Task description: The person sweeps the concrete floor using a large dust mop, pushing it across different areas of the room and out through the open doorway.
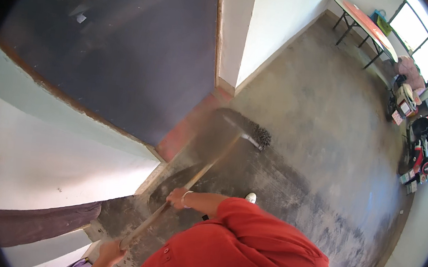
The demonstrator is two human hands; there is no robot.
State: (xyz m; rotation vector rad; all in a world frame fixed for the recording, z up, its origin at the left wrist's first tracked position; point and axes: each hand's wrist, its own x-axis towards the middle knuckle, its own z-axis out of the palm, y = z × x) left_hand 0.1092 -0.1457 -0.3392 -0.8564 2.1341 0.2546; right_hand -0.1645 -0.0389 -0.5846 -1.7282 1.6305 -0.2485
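Lit by daylight from windows (422, 35) at upper right, blown out to white glare. Strongly bent by fisheye, with black vignette round the rim. Slightly soft overall; mop head (255, 132) motion-blurred; doorway (115, 36) dim.

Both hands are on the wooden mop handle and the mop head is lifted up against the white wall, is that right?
Not quite. Both hands, left hand and right hand, do grip the wooden handle, but the head view shows the mop head down on the wet concrete floor, not against the wall.
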